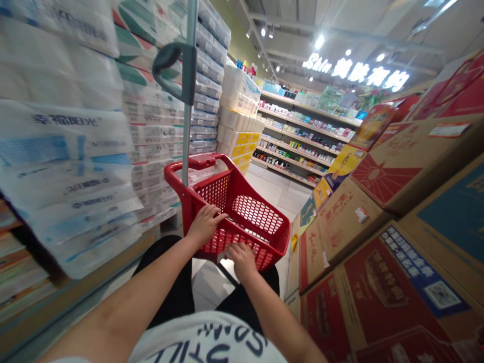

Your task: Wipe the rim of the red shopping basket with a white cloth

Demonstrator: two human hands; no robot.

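Observation:
A red plastic rolling shopping basket (260, 214) with perforated sides stands tilted in front of my knees. Its grey pull handle (188, 80) is extended upward at the left corner. My left hand (206, 223) is on the basket's near rim, fingers hooked over the edge. Lower down, my right hand (241, 258) is at the outside of the near wall with its fingers curled. Something small and greyish shows at its fingertips, too unclear to name. No goods can be made out in the part of the basket that shows.
Stacked packs of tissue paper (71, 181) rise close on the left. Cardboard cartons (381, 272) are piled close on the right. Tiled floor (264, 186) runs between them to shelves of small boxes and bottles (298, 133) at the back.

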